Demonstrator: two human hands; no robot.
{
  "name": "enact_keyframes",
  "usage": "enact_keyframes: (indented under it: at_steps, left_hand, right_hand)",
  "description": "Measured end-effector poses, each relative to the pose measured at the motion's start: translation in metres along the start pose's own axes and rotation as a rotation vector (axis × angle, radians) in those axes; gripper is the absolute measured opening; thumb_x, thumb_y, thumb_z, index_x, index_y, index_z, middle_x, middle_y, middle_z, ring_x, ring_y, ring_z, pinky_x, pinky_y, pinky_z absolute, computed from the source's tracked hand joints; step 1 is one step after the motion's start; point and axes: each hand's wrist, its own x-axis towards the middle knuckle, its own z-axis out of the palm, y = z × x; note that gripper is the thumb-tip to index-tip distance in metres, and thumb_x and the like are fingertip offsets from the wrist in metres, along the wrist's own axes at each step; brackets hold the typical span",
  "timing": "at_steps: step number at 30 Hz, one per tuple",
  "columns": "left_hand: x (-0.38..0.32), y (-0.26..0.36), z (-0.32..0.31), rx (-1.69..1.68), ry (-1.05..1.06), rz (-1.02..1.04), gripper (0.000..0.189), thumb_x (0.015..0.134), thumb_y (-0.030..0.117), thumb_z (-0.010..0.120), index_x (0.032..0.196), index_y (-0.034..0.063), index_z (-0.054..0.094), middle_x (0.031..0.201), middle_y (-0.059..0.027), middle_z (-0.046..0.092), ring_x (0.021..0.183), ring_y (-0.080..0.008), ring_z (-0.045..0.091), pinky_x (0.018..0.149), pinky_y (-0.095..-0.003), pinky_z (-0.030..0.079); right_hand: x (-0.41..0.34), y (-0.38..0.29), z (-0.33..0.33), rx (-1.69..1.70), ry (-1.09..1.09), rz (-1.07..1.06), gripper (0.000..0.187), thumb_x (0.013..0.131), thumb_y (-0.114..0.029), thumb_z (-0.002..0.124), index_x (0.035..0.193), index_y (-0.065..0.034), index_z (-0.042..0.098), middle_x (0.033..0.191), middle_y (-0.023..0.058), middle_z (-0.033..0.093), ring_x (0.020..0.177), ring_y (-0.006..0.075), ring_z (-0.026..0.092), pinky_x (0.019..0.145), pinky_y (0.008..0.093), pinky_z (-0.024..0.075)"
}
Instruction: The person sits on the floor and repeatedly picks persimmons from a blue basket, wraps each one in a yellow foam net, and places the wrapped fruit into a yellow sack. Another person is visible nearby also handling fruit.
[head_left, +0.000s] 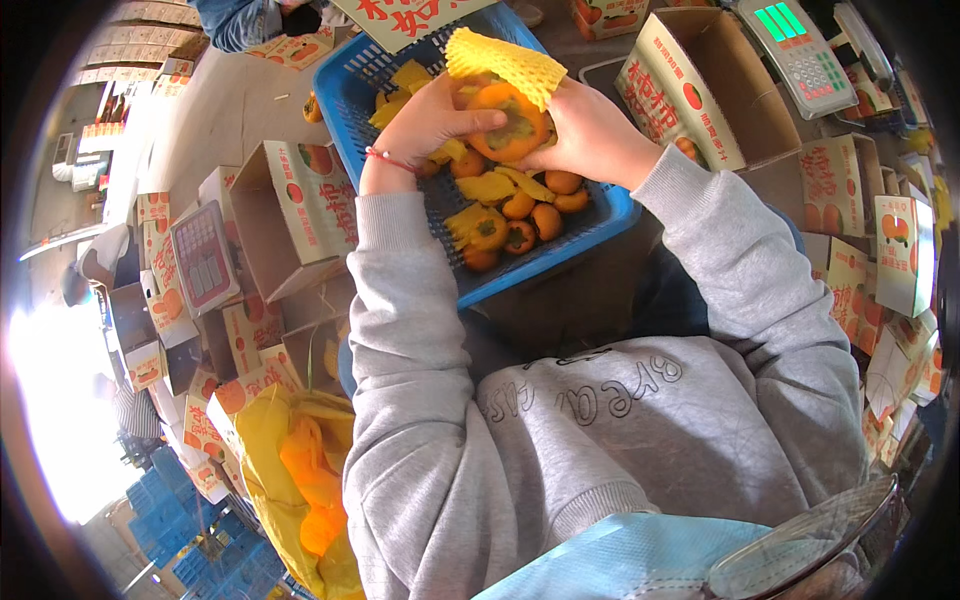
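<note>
Both hands are raised over a blue plastic basket (517, 277) that holds loose persimmons (546, 221) and pieces of yellow foam netting (484, 187). My left hand (431, 120) grips a large persimmon (510, 124) from one side, its thumb across the fruit near the calyx. On the other side my right hand (585, 131) closes around the same fruit and a yellow foam net sleeve (506, 64), which stands out above it. Whether the sleeve covers part of the fruit is hard to tell. Something orange behind the fingers is partly hidden.
Open cardboard boxes stand left (289, 225) and right (705, 90) of the basket. Beside them are a digital scale (204, 259) and another scale with a lit display (799, 56). A yellow plastic bag (266, 465) lies at lower left. Another person's sleeve (240, 22) shows at top left.
</note>
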Motion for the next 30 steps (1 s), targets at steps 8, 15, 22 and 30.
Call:
enact_keyframes:
  at_steps: [8, 15, 22, 30]
  left_hand:
    - [0.011, -0.007, 0.041, -1.068, 0.123, -0.058, 0.041, 0.098, 0.029, 0.054, 0.127, -0.0007, 0.051, 0.120, -0.0126, 0.062, 0.108, -0.0241, 0.061, 0.094, -0.0364, 0.050]
    - [0.018, 0.032, 0.032, -0.903, 0.388, 0.074, 0.029, 0.095, 0.018, 0.057, 0.115, -0.0026, 0.060, 0.112, -0.0146, 0.066, 0.102, -0.0240, 0.064, 0.090, -0.0360, 0.053]
    - [0.042, 0.010, 0.095, 0.187, 0.595, 0.321, 0.016, 0.088, 0.013, 0.065, 0.087, 0.0007, 0.055, 0.079, -0.0103, 0.060, 0.073, -0.0213, 0.062, 0.067, -0.0309, 0.050]
    - [0.013, -0.139, 0.120, 0.869, 0.107, -0.242, 0.037, 0.084, 0.028, 0.067, 0.111, 0.0054, 0.055, 0.111, -0.0177, 0.059, 0.097, -0.0371, 0.061, 0.082, -0.0455, 0.051]
  right_hand:
    - [-0.009, -0.026, -0.019, 1.367, -0.234, 0.356, 0.065, 0.076, -0.026, 0.081, 0.131, -0.0115, 0.048, 0.120, 0.0016, 0.057, 0.109, 0.0121, 0.053, 0.085, 0.0286, 0.0484]
    - [0.004, 0.005, -0.045, 1.075, -0.185, 0.273, 0.079, 0.077, -0.026, 0.081, 0.140, -0.0057, 0.038, 0.130, 0.0087, 0.052, 0.120, 0.0214, 0.052, 0.102, 0.0343, 0.0449]
    - [0.011, 0.013, -0.075, -0.003, 0.362, 0.129, 0.075, 0.063, -0.010, 0.083, 0.128, -0.0043, 0.046, 0.114, 0.0207, 0.056, 0.108, 0.0344, 0.056, 0.094, 0.0378, 0.0456]
    - [-0.015, 0.069, -0.136, -0.731, 0.168, 0.608, 0.058, 0.076, -0.018, 0.073, 0.127, -0.0046, 0.049, 0.110, 0.0203, 0.059, 0.103, 0.0374, 0.059, 0.086, 0.0441, 0.0485]
